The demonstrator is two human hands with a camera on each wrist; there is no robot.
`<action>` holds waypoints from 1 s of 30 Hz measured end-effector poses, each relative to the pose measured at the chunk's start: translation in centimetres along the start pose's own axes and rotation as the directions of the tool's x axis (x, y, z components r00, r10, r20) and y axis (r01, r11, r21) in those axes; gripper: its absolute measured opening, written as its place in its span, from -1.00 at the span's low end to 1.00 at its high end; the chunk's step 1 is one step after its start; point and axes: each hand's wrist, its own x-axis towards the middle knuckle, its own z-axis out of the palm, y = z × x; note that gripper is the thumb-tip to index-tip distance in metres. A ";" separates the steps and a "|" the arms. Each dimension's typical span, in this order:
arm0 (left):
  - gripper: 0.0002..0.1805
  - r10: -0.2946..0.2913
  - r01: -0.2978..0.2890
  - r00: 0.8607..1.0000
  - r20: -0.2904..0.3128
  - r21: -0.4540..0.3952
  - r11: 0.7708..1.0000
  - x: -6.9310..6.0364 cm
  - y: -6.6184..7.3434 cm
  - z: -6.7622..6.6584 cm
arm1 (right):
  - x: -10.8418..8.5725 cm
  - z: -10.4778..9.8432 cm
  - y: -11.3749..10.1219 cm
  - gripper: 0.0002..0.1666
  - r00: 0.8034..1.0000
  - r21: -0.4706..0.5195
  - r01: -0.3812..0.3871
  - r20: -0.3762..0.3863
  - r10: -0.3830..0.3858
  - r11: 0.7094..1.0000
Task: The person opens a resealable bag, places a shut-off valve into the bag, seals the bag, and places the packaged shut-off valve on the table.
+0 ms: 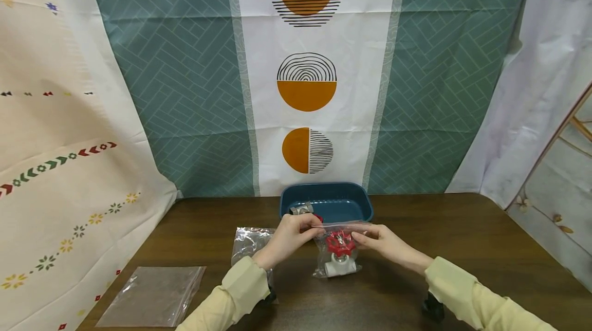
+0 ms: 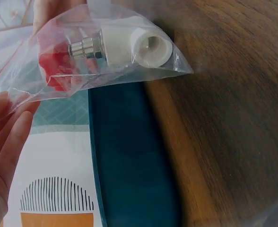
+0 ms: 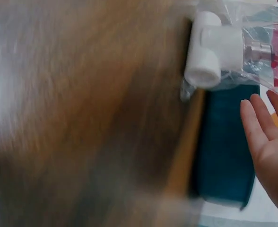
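Left hand [image 1: 294, 232] and right hand [image 1: 383, 242] pinch the clear bag [image 1: 323, 258] near its top, red-wheeled valve [image 1: 340, 256] inside, on our side of the blue tray [image 1: 341, 210]; we judge closing in hand, next needing pressure along the seal.

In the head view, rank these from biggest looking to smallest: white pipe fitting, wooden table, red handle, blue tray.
1. Wooden table
2. Blue tray
3. Red handle and white pipe fitting, too alike to rank
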 end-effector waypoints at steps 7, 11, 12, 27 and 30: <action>-0.95 0.004 -0.004 1.000 -0.006 -0.014 1.000 -0.1 -0.1 0.0 | 0.3 1.0 0.5 -0.49 0.997 0.124 -0.081 0.011 0.081 0.989; -0.96 0.013 -0.013 1.000 -0.011 -0.011 1.000 -0.1 -0.2 0.0 | 0.6 1.3 0.6 -0.46 0.997 0.154 -0.078 -0.009 0.080 0.985; -0.96 0.015 -0.015 1.000 -0.011 -0.011 1.000 -0.1 -0.3 0.0 | 0.7 1.3 0.7 -0.46 0.997 0.154 -0.067 -0.015 0.070 0.986; -0.93 -0.058 0.058 0.998 -0.005 0.010 0.998 0.0 -2.3 0.6 | 0.8 1.3 0.1 -0.54 0.994 0.105 -0.079 -0.062 0.086 0.991; -0.89 -0.093 0.092 0.996 0.019 0.031 0.995 -0.1 -3.4 0.6 | 0.6 1.0 -0.1 -0.54 0.993 0.096 -0.098 -0.059 0.104 0.991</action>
